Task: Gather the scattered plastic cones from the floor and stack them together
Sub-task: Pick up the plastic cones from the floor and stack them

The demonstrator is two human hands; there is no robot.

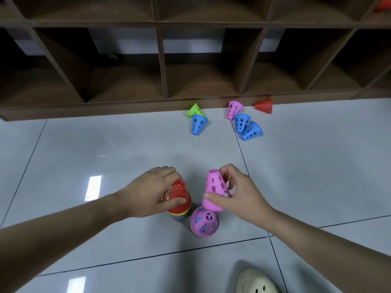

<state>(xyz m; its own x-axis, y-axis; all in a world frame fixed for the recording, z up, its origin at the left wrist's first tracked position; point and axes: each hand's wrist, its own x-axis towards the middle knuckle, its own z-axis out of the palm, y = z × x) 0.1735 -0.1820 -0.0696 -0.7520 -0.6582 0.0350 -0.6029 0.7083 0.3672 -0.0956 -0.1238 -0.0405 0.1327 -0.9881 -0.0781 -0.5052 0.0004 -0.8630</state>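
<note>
My left hand (pixel 152 192) grips a stack of cones (pixel 178 197) with a red one on top, standing on the floor. My right hand (pixel 239 191) holds a pink perforated cone (pixel 213 190) just right of the stack, narrow end up. A second pink cone (pixel 204 222) lies on the floor below it. Farther off by the shelf lie a green cone (pixel 195 109), a blue cone (pixel 198 124), a pink cone (pixel 233 109), two more blue cones (pixel 241 122) (pixel 251 131) and a red cone (pixel 264 106).
A dark wooden cubby shelf (pixel 165 60) runs across the back at floor level. The floor (pixel 105 144) is glossy grey tile. A cream clog shoe (pixel 257 282) shows at the bottom right. An orange object (pixel 383 4) sits in the top right cubby.
</note>
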